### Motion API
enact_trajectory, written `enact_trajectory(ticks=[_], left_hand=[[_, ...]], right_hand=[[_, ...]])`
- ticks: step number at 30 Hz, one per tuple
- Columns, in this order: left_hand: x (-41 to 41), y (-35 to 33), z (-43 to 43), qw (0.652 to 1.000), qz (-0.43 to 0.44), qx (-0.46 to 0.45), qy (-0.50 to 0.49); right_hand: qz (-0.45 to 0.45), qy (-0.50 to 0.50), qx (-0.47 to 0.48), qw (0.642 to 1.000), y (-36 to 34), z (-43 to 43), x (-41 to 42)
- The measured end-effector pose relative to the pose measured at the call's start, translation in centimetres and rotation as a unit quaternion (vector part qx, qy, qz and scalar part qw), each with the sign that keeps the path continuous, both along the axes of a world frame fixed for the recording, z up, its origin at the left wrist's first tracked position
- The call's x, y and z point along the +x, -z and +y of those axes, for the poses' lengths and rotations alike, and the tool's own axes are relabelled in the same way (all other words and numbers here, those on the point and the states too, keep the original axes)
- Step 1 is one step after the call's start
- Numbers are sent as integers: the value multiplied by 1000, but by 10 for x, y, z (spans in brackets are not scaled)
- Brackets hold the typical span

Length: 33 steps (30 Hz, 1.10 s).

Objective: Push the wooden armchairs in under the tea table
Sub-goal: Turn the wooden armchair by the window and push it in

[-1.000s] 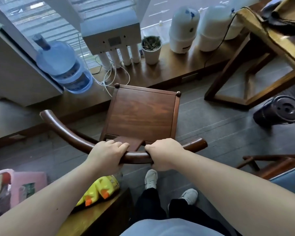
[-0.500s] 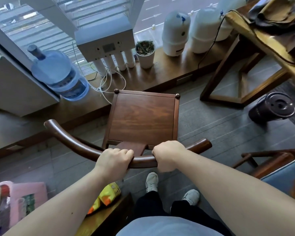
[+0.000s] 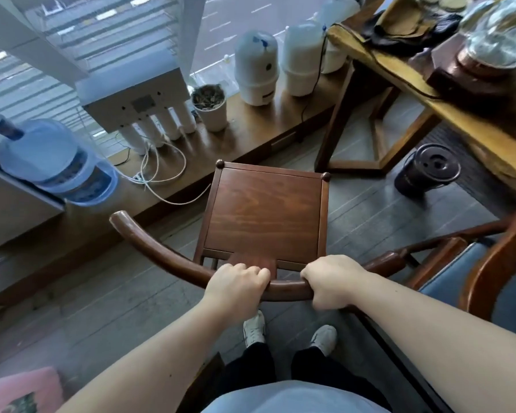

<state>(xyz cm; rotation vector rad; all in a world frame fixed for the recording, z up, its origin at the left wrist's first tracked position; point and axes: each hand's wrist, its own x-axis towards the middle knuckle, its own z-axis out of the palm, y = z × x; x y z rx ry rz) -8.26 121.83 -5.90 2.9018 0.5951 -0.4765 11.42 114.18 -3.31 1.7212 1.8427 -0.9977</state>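
Note:
A dark wooden armchair (image 3: 265, 210) with a square seat and a curved top rail stands on the floor right in front of me, its seat facing the window ledge. My left hand (image 3: 236, 286) and my right hand (image 3: 329, 280) both grip the middle of that rail, a hand's width apart. The tea table (image 3: 423, 93), a thick yellow slab on dark legs, fills the upper right. At the right edge a second wooden armchair (image 3: 471, 281) with a blue cushion sits against the table, its arm close to the first chair's rail end.
A low wooden ledge (image 3: 251, 135) along the window carries a blue water jug (image 3: 51, 162), a white filter unit (image 3: 137, 99), a potted plant (image 3: 210, 107), white tanks (image 3: 256, 68) and loose cables. A black round bin (image 3: 428, 171) stands beside the table leg. Pink box at bottom left.
The chair and my view have shifted right, toward the tea table; more of the table and the blue-cushioned chair shows now. Both hands keep the same grip on the rail.

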Motion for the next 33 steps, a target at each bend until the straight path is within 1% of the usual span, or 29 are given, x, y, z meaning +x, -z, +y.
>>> enact_trajectory(ticks=[2, 7, 10, 13, 16, 18, 21, 23, 25, 27, 33], left_hand=[[17, -6, -7, 1000, 22, -21, -2], [35, -17, -10, 998, 29, -55, 28], [10, -15, 9, 998, 27, -31, 54], [-31, -9, 46, 998, 17, 15, 67], [-56, -8, 84, 997, 18, 45, 64], [-55, -14, 100, 997, 54, 35, 44], [-48, -19, 106, 993, 103, 12, 48], [-45, -18, 106, 992, 117, 9, 57], [-45, -16, 107, 990, 123, 15, 74], [-42, -18, 108, 987, 143, 0, 74], [-34, -20, 115, 982, 157, -7, 105]], right_hand=[[0, 9, 1, 1000, 0, -12, 14], [9, 41, 40, 998, 2, -30, 37], [40, 71, 45, 996, 3, -31, 36], [45, 77, 48, 995, 5, -29, 33], [33, 73, 19, 997, 3, -27, 32], [24, 68, -3, 997, 0, -22, 31], [16, 64, -23, 998, -1, -15, 23], [22, 77, -63, 995, -2, -9, 19], [28, 102, -122, 987, -6, 0, 18], [24, 112, -154, 981, -10, 5, 18], [13, 137, -143, 980, -14, 1, 14]])
